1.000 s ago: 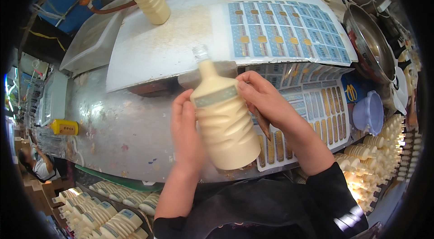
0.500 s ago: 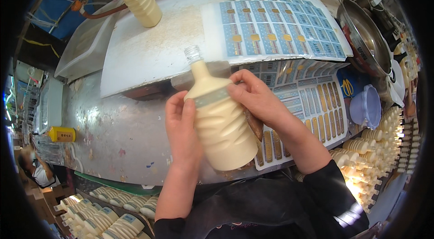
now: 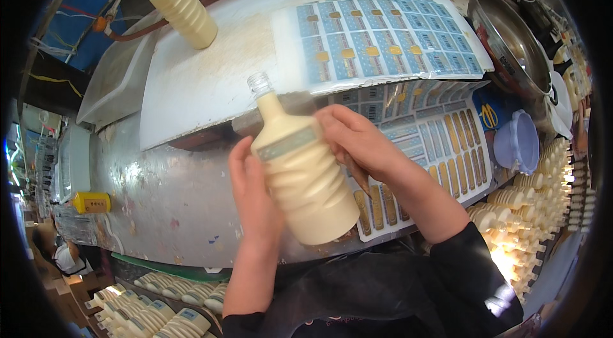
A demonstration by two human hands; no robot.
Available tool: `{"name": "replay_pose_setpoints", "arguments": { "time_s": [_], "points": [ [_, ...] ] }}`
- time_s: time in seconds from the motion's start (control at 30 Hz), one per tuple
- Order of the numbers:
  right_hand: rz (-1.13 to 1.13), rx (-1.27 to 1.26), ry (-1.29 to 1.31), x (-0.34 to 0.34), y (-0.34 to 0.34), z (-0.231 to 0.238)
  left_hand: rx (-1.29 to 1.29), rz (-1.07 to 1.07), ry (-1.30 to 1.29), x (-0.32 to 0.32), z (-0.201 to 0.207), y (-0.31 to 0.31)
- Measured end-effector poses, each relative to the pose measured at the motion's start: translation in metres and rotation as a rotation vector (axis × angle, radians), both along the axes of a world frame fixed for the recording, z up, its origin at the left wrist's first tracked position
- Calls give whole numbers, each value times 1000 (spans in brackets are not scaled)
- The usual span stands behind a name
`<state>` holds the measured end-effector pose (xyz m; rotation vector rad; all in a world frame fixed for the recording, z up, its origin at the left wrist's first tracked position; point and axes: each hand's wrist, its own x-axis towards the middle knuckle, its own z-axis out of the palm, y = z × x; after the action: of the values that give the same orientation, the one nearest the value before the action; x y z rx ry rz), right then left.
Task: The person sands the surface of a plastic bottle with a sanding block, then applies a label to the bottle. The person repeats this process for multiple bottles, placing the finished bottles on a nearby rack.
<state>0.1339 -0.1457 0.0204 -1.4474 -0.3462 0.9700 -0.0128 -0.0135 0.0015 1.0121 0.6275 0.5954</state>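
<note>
A cream plastic bottle (image 3: pixel 310 191) with a clear threaded neck and wavy ribs leans toward the upper left in front of me. My left hand (image 3: pixel 252 181) grips its left side, thumb near the shoulder. Across the shoulder lies a narrow grey-green label strip (image 3: pixel 287 144). At the strip's right end, on the bottle's edge, are the curled fingers of my right hand (image 3: pixel 354 137), slightly blurred. A brown pointed tool (image 3: pixel 357 176) sticks out below that palm; its kind is unclear. Close to the right hand lies a sheet of gold and blue stickers (image 3: pixel 440 140).
Another cream bottle (image 3: pixel 185 12) stands on the white raised board (image 3: pixel 239 50), with a blue label sheet (image 3: pixel 383 38) beside it. To the right are a metal pan (image 3: pixel 511 44), yellow-handled scissors (image 3: pixel 489 115), a lilac bucket (image 3: pixel 516 141) and stacked bottles (image 3: pixel 511 223). More bottles (image 3: pixel 166 315) lie lower left.
The bottle and both hands have shifted slightly left in the picture. My right thumb has come off the label's face, and the right fingers now sit at the bottle's edge.
</note>
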Motion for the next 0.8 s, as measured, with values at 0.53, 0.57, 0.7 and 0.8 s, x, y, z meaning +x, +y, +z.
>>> {"name": "replay_pose_setpoints", "arguments": {
  "time_s": [0.53,0.57,0.7,0.8],
  "points": [
    [67,-8,55,-14,-21,8,505,-215,403,-21,9,-20],
    [101,-36,70,-11,-24,5,443,-210,381,-19,17,-22],
    [68,-20,30,-12,-21,-4,377,-211,327,-19,20,-20],
    [36,12,-64,-6,-17,-7,422,-142,278,-22,5,-15]
  ]
}}
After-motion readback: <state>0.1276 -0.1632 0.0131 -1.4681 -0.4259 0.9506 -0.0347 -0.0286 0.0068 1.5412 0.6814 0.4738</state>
